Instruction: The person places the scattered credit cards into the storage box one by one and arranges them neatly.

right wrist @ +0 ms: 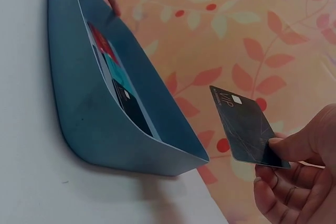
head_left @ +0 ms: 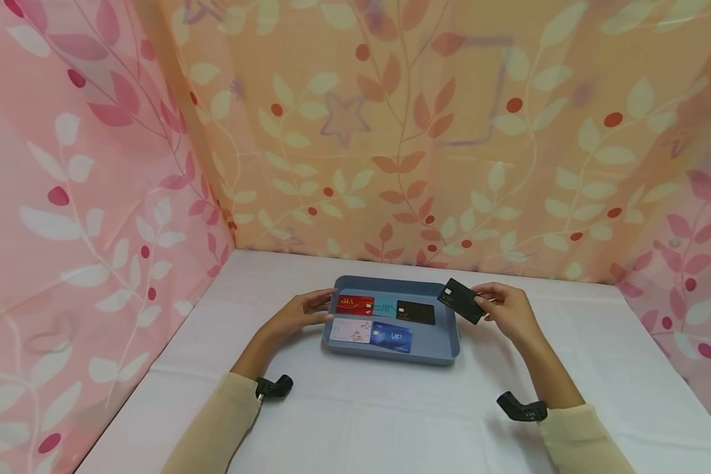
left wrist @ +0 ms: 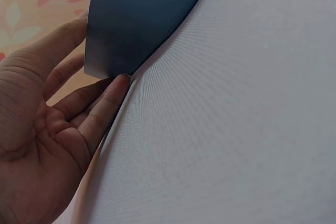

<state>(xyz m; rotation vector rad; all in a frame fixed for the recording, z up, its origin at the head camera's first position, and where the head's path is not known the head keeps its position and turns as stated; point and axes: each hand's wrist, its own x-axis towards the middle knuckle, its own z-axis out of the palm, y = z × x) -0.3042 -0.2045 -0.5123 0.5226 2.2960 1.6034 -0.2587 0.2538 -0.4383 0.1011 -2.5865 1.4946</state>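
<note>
My right hand [head_left: 506, 309] pinches a black VIP card [head_left: 461, 301] by one edge, with the thumb on top. The card is tilted, close to the right end of a blue-grey tray [head_left: 391, 359]. In the right wrist view its chip and fine line pattern show. My left hand [head_left: 296, 313] touches the left end of the tray with fairly straight fingers. Inside the tray lie a red card [head_left: 354, 305], a teal card [head_left: 384, 306], another black VIP card [head_left: 415, 313], a pale pink card [head_left: 351, 330] and a blue VIP card [head_left: 392, 336].
The tray stands on a white-covered table [head_left: 379, 415]. Behind it hangs an orange leaf-patterned curtain [head_left: 343, 164], with a pink one [head_left: 95, 217] on the left side. Each wrist wears a black camera mount, such as the right one [head_left: 521, 408].
</note>
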